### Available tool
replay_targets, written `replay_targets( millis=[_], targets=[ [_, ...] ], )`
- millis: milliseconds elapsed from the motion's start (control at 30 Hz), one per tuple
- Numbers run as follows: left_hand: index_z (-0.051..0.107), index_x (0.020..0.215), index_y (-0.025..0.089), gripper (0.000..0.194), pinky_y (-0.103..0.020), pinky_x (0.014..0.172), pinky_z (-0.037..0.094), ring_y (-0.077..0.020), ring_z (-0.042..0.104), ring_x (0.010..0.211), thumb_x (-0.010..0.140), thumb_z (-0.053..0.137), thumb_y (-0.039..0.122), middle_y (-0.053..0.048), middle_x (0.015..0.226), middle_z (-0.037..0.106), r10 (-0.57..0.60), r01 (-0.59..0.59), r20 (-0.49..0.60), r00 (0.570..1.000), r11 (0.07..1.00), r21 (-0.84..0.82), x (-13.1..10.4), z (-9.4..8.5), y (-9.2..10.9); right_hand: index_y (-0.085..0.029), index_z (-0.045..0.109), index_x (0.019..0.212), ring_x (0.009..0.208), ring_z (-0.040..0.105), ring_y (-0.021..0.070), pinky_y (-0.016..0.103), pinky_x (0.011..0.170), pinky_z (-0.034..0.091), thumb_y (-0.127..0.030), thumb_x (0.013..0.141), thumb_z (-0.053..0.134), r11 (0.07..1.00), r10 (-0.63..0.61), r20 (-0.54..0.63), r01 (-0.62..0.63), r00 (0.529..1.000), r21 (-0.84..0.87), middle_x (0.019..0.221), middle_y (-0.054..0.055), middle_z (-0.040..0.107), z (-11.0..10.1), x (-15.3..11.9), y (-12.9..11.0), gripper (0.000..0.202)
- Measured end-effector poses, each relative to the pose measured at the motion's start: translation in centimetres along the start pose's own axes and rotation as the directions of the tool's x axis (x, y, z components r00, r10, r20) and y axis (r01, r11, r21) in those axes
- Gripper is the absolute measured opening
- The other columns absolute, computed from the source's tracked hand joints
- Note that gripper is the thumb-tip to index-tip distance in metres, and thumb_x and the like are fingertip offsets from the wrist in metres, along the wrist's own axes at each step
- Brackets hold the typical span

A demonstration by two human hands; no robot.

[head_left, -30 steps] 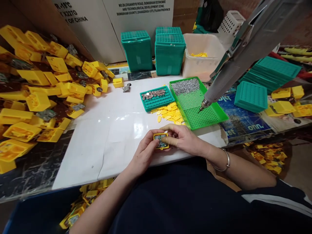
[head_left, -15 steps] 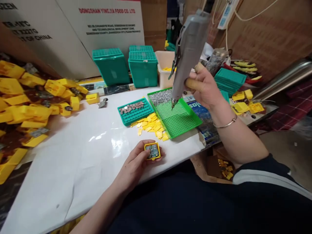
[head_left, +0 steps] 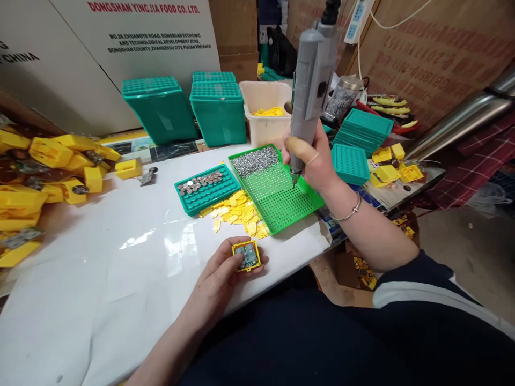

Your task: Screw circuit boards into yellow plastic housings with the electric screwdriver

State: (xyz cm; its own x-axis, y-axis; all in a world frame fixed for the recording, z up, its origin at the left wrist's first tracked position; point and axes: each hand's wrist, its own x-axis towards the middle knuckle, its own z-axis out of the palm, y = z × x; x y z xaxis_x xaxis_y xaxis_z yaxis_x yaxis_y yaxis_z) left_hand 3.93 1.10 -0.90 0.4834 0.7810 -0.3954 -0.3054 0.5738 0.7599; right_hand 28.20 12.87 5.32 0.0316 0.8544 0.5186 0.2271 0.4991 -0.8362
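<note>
My left hand (head_left: 225,262) grips a small yellow case (head_left: 246,256) with a circuit board in it, the thumb pressed on the board. In my right hand (head_left: 316,158) is a grey electric screwdriver (head_left: 308,86), its fingers wrapped round the lower body and its bit pointing down. The bit hangs over a green perforated tray (head_left: 281,214) of small screws (head_left: 257,161); whether it touches the tray I cannot tell. Beside the tray lie loose yellow plastic pieces (head_left: 237,210) and a teal tray (head_left: 193,206) with several coin-like discs (head_left: 201,181).
Yellow cases (head_left: 52,153) are heaped at the left. Teal tray stacks (head_left: 156,112) and a white bin (head_left: 267,128) line the back. More teal trays (head_left: 350,163), a screw jar (head_left: 344,99) and a metal pipe (head_left: 462,115) are at the right.
My right hand has turned the screwdriver more upright and lowered it toward the green tray. My left hand still holds the yellow case. The whole view has shifted slightly.
</note>
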Motion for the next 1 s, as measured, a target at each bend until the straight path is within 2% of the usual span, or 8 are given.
replay_targets(
  millis=[100, 233, 367, 667, 833, 1000],
  targets=[
    [0.055, 0.114, 0.018, 0.029, -0.043, 0.091, 0.052, -0.0270, 0.067, 0.104, 0.087, 0.058, 0.029, -0.011, 0.107, 0.071, 0.001, -0.001, -0.021, 1.000, 1.000, 0.007, 0.0, 0.2, 0.1, -0.028, 0.046, 0.111, 0.057, 0.050, 0.0124, 0.031, 0.059, 0.047, -0.064, 0.080, 0.057, 0.999, 0.024, -0.059, -0.026, 0.998, -0.040, 0.081, 0.000, 0.055, 0.6, -0.1, 0.8, 0.049],
    [0.056, 0.113, 0.017, 0.029, -0.043, 0.091, 0.052, -0.0269, 0.067, 0.104, 0.087, 0.059, 0.028, -0.012, 0.106, 0.071, -0.002, 0.002, -0.020, 1.000, 1.000, 0.006, -0.1, 0.4, 0.2, -0.027, 0.046, 0.118, 0.058, 0.052, 0.0138, 0.033, 0.061, 0.048, -0.071, 0.078, 0.055, 0.995, 0.057, -0.112, -0.065, 0.992, -0.075, 0.082, 0.002, 0.055, 0.9, -0.2, 1.5, 0.060],
    [0.058, 0.112, 0.018, 0.028, -0.044, 0.092, 0.052, -0.0268, 0.067, 0.103, 0.086, 0.060, 0.029, -0.011, 0.105, 0.072, 0.000, 0.000, -0.028, 1.000, 1.000, -0.009, -0.1, 0.5, 0.2, -0.029, 0.044, 0.125, 0.059, 0.054, 0.0155, 0.035, 0.064, 0.050, -0.076, 0.080, 0.046, 0.983, 0.101, -0.132, -0.120, 0.986, -0.140, 0.074, 0.000, 0.051, 1.0, -0.2, 2.3, 0.066],
    [0.056, 0.113, 0.019, 0.029, -0.047, 0.094, 0.051, -0.0276, 0.067, 0.105, 0.087, 0.060, 0.029, -0.010, 0.106, 0.071, 0.003, -0.003, -0.019, 1.000, 1.000, -0.003, -0.1, 0.3, 0.1, -0.028, 0.047, 0.115, 0.060, 0.058, 0.0177, 0.038, 0.067, 0.053, -0.071, 0.082, 0.047, 0.965, 0.133, -0.181, -0.168, 0.974, -0.199, 0.067, -0.001, 0.054, 1.1, -0.2, 2.9, 0.054],
    [0.055, 0.114, 0.019, 0.029, -0.048, 0.095, 0.050, -0.0280, 0.066, 0.106, 0.087, 0.059, 0.029, -0.010, 0.107, 0.071, 0.016, -0.015, 0.002, 1.000, 1.000, -0.007, 0.0, 0.1, 0.0, -0.028, 0.047, 0.113, 0.058, 0.057, 0.0153, 0.033, 0.061, 0.051, -0.069, 0.078, 0.056, 0.989, 0.076, -0.182, -0.097, 0.980, -0.115, 0.073, 0.000, 0.057, 1.0, -0.3, 2.9, 0.055],
    [0.055, 0.113, 0.018, 0.029, -0.048, 0.094, 0.051, -0.0280, 0.066, 0.106, 0.087, 0.060, 0.030, -0.010, 0.107, 0.071, 0.021, -0.021, 0.011, 1.000, 1.000, -0.005, -0.1, 0.1, -0.1, -0.027, 0.047, 0.110, 0.055, 0.055, 0.0153, 0.033, 0.061, 0.050, -0.065, 0.079, 0.057, 0.997, 0.001, -0.191, -0.016, 0.982, -0.074, 0.066, -0.002, 0.052, 0.9, -0.5, 3.1, 0.050]
  ],
)
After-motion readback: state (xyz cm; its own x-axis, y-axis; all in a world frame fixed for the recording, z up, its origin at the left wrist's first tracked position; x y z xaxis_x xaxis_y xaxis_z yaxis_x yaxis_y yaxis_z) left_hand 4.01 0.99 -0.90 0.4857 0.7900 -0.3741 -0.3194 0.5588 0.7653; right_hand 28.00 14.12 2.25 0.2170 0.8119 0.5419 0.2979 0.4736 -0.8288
